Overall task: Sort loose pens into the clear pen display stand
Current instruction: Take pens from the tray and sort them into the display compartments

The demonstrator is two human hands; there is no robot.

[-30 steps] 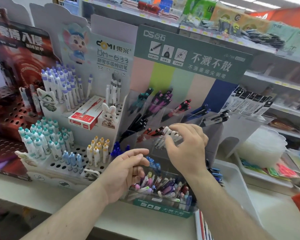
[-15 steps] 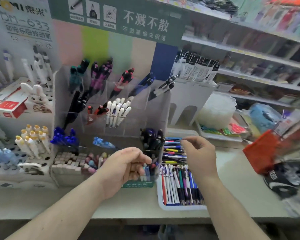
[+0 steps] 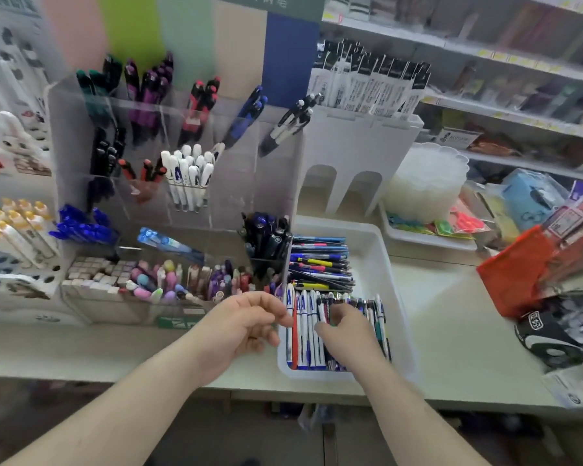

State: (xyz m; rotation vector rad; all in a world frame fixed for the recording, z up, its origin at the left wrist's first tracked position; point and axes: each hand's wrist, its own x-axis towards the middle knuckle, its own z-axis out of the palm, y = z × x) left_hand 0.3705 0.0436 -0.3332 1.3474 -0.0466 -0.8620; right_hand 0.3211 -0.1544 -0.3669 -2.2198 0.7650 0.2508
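The clear pen display stand (image 3: 276, 183) rises in tiers at the centre left, its compartments holding green, purple, red, blue, black and white pens. To its right, a white tray (image 3: 379, 253) holds several loose pens (image 3: 320, 264) lying in rows. My right hand (image 3: 345, 334) is down in the tray's near end, thumb and fingers pinching a white pen (image 3: 321, 309) with a dark cap. My left hand (image 3: 246, 326) hovers just left of the tray, in front of the stand's bottom bin, with loosely curled fingers that hold nothing.
A white organiser (image 3: 360, 139) with packaged refills stands behind the tray. To the right are a translucent tub (image 3: 424, 183), a red bag (image 3: 515, 274) and a black-and-white item (image 3: 549, 338). A white display (image 3: 21, 230) of yellow-capped pens sits at the left. The counter edge (image 3: 451, 395) runs along the front.
My right hand came down from the stand's white pens into the tray and took hold of a white pen. The view swung right and down. My left hand drifted right toward the tray.
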